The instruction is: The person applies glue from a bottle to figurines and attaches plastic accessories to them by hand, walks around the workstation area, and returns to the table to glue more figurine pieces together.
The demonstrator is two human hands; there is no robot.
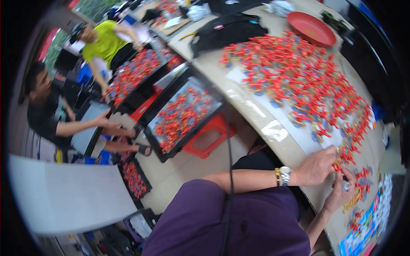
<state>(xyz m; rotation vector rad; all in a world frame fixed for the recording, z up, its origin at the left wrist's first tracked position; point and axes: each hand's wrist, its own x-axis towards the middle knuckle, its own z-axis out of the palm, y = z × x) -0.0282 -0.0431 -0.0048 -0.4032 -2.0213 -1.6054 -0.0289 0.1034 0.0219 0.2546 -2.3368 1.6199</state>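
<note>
My left hand (316, 167), with a metal watch and a gold-coloured bracelet at its wrist, pinches a small red figurine (338, 167) above the table's near edge. Close against it, my right hand (338, 197) is closed around a small whitish, round-ended tube (345, 186); its exact kind is too small to tell. The fingers of both hands meet at the figurine. Beyond them spreads a large heap of red figurines (299, 72) with gold and bluish-grey parts. A few more figurines (363, 181) lie to the right of my right hand.
A red round tray (311, 29) and a black bag (226, 34) are at the table's far side. A blue printed packet (361, 226) lies at lower right. Left of the table, a black crate (188, 106) of figurines rests on a red stool (211, 138). Two people sit further left.
</note>
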